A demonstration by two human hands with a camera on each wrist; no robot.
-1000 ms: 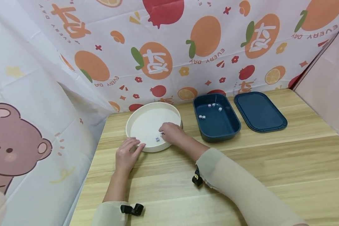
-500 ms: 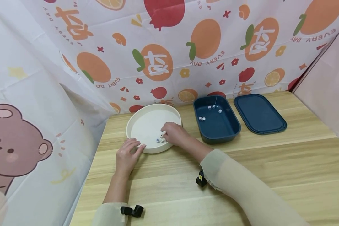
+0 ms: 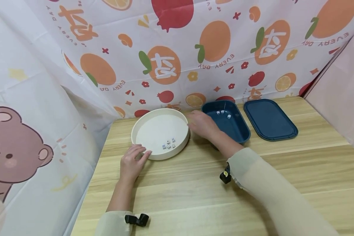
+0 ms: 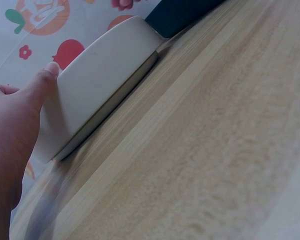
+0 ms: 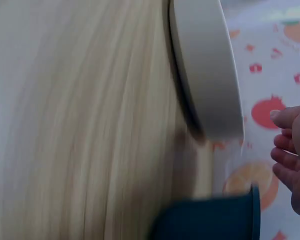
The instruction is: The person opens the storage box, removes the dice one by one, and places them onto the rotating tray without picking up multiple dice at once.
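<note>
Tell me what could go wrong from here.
The left hand touches the rim of the white tray; a hard press might tilt or slide the tray and scatter the clustered tray dice.

The right hand is near both the tray and the blue box, so a low sweep could bump either one and jostle the loose box dice.

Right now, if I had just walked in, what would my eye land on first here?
Most likely the bright fruit-print cloth across the back, and the cartoon bear at the far left. On the wooden table, the round white tray stands out, with a little cluster of dice toward its near side and the left hand at its rim. Beyond that, the right hand partly hides a dark blue box with more dice inside.
</note>
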